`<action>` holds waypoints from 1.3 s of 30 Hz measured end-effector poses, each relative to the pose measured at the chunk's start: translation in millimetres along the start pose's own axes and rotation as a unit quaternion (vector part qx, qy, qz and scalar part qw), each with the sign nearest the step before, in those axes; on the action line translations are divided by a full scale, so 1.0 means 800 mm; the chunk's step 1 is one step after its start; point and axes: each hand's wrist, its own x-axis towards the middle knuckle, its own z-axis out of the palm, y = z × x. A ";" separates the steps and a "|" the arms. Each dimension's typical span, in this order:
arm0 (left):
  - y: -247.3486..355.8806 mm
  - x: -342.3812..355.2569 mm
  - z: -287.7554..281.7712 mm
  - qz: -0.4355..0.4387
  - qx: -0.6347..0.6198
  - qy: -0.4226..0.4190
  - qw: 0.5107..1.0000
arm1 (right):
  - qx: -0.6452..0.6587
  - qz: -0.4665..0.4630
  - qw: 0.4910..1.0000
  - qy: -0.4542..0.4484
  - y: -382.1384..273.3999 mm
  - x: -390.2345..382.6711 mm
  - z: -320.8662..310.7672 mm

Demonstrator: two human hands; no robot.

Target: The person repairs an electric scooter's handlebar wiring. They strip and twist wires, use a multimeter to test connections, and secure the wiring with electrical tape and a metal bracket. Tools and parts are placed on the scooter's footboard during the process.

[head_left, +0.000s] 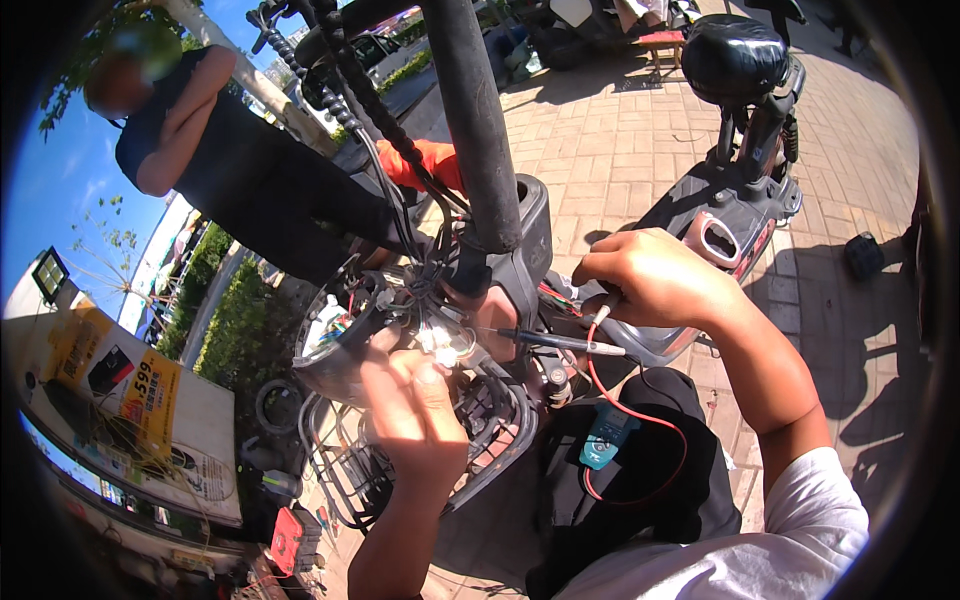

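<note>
My right hand (665,278) is closed round a test probe (604,309), whose pale end shows below my fingers with a red lead (598,375) running from it. A second, black test probe (562,341) lies nearly level below that hand, its thin tip toward the wiring. My left hand (412,395) is at the open front housing of an electric scooter, beside pale connectors (445,340). Its fingers are curled and partly blurred; what they hold is hidden. A teal meter (608,437) rests on my dark trouser leg, joined to the red lead.
A thick dark tube (473,120) and black cables rise above the wiring. Below is a metal basket (490,455). The scooter's footboard and black seat (735,58) extend right. A person (260,170) stands at left with folded arms. A red box (288,540) sits lower left.
</note>
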 end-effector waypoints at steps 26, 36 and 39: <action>-0.120 -0.166 0.200 -0.108 0.006 -0.478 0.872 | 0.541 0.315 0.699 0.345 0.012 -0.347 0.075; -0.064 -0.205 0.169 0.048 0.110 -0.329 0.937 | 0.610 0.315 0.666 0.292 -0.013 -0.355 0.048; -0.030 -0.190 0.163 0.047 -0.035 -0.238 0.969 | 0.493 0.251 0.795 0.249 -0.014 -0.338 0.070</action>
